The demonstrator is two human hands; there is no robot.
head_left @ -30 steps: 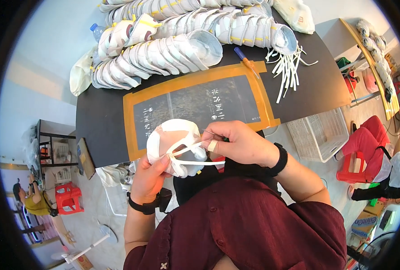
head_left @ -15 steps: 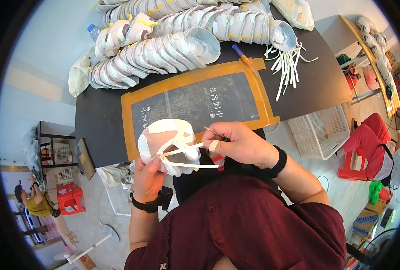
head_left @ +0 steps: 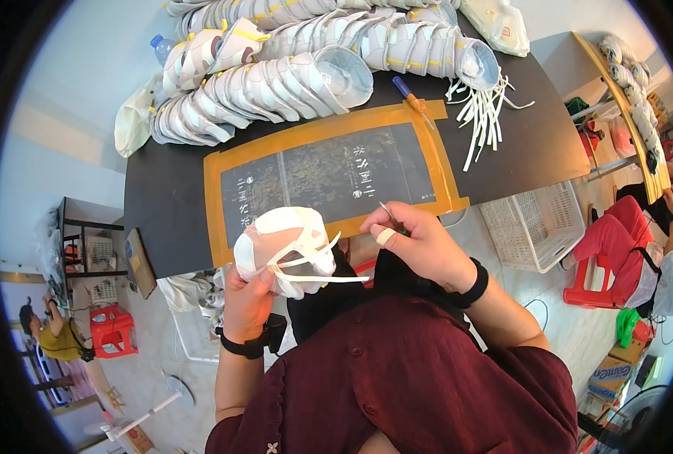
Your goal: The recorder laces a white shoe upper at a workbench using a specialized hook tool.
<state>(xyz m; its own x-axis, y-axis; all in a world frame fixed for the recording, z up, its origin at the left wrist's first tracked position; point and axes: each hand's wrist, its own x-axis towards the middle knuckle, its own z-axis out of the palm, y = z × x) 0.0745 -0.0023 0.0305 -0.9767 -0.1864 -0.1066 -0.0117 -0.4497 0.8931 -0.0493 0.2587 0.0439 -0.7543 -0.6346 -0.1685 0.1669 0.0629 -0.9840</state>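
Observation:
In my left hand (head_left: 250, 301), closed with the thumb on its near edge, is a white and pale pink shoe upper (head_left: 270, 240). White flat laces (head_left: 317, 250) cross its opening; one end curls upward and another sticks out to the right. To the right of the upper and apart from it is my right hand (head_left: 416, 238), closed around a thin metal-tipped tool (head_left: 385, 206) whose exact kind is mostly hidden by the fingers. A tan bandage (head_left: 385, 236) is wrapped round its thumb.
Rows of nested shoe uppers (head_left: 276, 87) lie along the back of the dark table (head_left: 170, 204). A taped sheet (head_left: 314, 178), a blue-capped pen-like tool (head_left: 405, 89) and a bunch of white laces (head_left: 482, 125) are nearer. A white plastic crate (head_left: 529, 227) stands right; a seated person (head_left: 616, 250) is beyond.
My right hand has let go of the lace end and moved right, away from the upper. The freed lace end now curls upward. My left hand still holds the upper.

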